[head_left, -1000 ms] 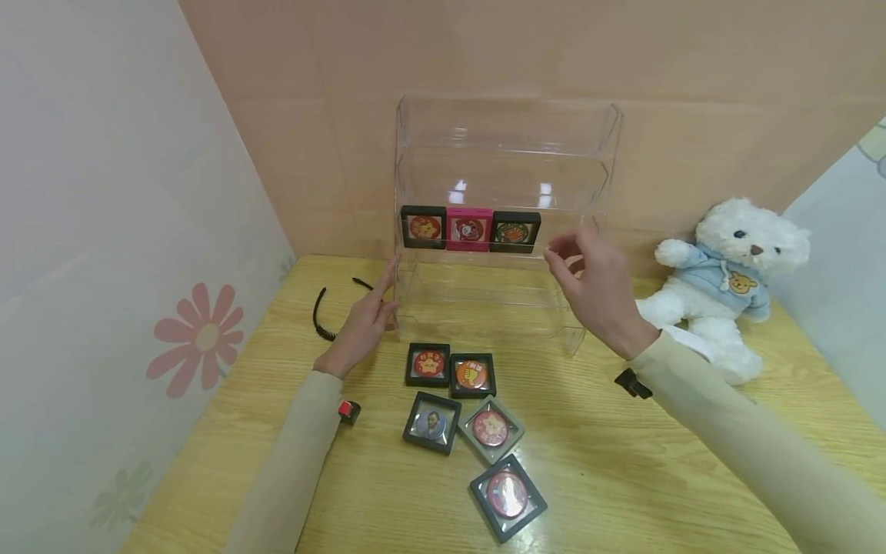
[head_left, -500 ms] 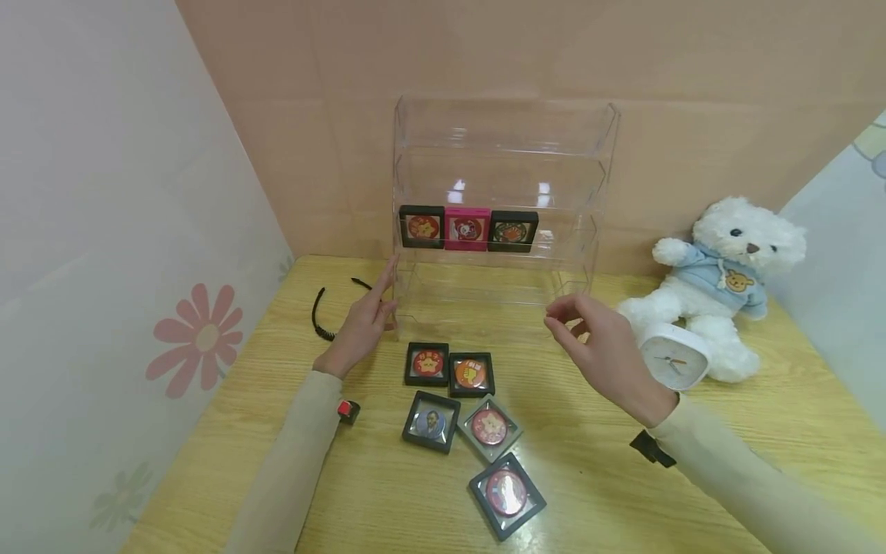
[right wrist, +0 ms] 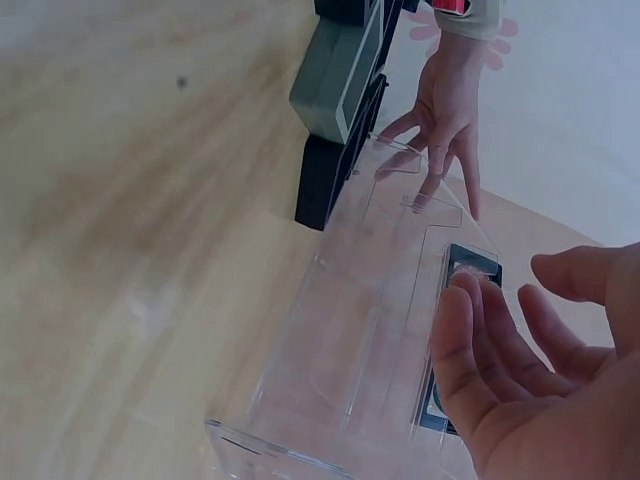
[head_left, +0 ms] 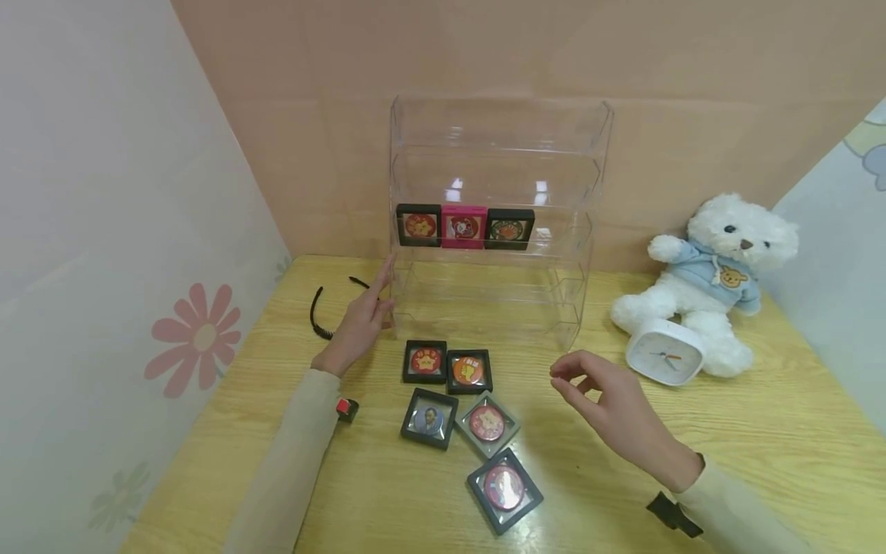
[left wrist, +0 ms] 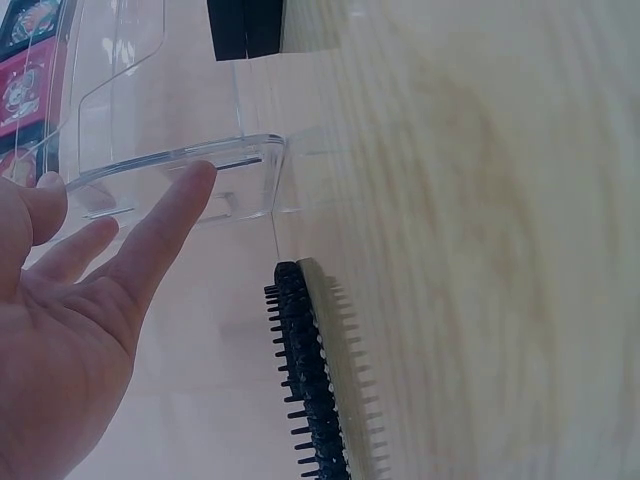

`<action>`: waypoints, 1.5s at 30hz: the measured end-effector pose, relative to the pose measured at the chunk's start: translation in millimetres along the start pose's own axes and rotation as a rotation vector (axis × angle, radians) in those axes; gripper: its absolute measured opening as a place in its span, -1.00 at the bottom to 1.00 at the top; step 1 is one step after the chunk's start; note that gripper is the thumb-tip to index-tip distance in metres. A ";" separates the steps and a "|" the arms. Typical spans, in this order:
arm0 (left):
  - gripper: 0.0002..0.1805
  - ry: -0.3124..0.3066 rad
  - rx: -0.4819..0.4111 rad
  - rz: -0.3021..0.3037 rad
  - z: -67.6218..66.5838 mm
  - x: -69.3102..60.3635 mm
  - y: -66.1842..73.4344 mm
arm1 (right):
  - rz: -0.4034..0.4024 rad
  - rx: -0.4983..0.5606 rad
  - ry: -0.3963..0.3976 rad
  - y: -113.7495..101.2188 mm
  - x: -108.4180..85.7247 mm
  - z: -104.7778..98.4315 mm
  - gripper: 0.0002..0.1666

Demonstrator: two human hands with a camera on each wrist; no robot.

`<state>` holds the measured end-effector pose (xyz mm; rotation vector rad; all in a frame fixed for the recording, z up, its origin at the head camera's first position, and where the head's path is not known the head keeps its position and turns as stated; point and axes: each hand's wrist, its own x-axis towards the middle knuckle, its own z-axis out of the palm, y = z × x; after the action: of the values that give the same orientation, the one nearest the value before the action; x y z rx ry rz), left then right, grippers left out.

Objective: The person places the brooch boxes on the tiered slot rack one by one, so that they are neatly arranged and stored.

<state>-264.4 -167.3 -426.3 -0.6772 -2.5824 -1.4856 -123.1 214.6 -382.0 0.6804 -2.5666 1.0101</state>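
A clear tiered display rack stands against the back wall. On its middle tier sit a black-framed badge, a pink-framed badge and another black-framed badge, side by side. My left hand rests its straight fingers against the rack's left side; the left wrist view shows the fingers touching the clear panel. Over the table, right of the loose badges, my right hand hovers with fingers loosely bent and nothing between them. Several framed badges lie before the rack, including a grey-framed one and a dark one.
A black toothed headband lies left of the rack, partly behind my left hand. At the right, a white teddy bear in a blue top sits behind a white clock. Patterned and plain walls enclose the wooden table.
My right hand has moved down and toward me, from beside the rack's middle tier to above the table. The clock has come into full view. My left hand stays at the rack.
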 end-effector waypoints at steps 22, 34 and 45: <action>-0.15 -0.006 0.008 -0.006 -0.3 0.7 0.3 | -0.054 0.207 -0.401 8.9 -44.7 9.6 -0.75; -0.15 0.002 0.046 0.004 -2.5 0.3 -0.4 | -0.124 0.176 -0.494 18.3 -61.4 17.4 -0.45; -0.13 -0.003 0.008 0.002 -1.0 0.3 -0.2 | -0.182 0.130 -0.558 12.4 -53.5 25.1 -0.35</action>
<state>-264.9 -168.2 -425.8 -0.6809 -2.5877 -1.4738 -87.1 222.0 -429.9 1.3724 -2.8292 1.0462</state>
